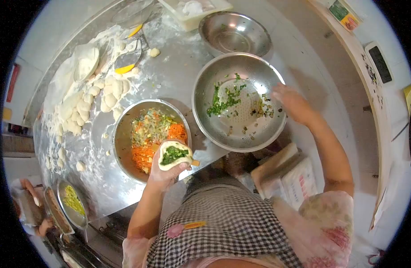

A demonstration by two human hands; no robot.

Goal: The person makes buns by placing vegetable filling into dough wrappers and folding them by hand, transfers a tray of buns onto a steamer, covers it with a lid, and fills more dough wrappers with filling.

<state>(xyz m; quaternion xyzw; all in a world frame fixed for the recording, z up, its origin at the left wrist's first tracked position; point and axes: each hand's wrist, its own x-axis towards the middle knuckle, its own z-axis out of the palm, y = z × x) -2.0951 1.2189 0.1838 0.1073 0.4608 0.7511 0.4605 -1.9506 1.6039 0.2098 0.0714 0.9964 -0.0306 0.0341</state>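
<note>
My left hand holds a round dough wrapper with chopped green filling on it, and a light wooden stick end shows beside it. Behind that hand is a steel bowl of shredded orange carrot and pale mixed filling. My right hand is at the right rim of a large perforated steel colander; its fingers are bent and blurred, and whether they hold anything is unclear. Chopped greens and small brownish pieces lie in the colander.
Dough pieces lie on the floured steel table at left. An empty-looking steel bowl stands behind the colander. A pan of yellow-green food and another person's hands are at lower left.
</note>
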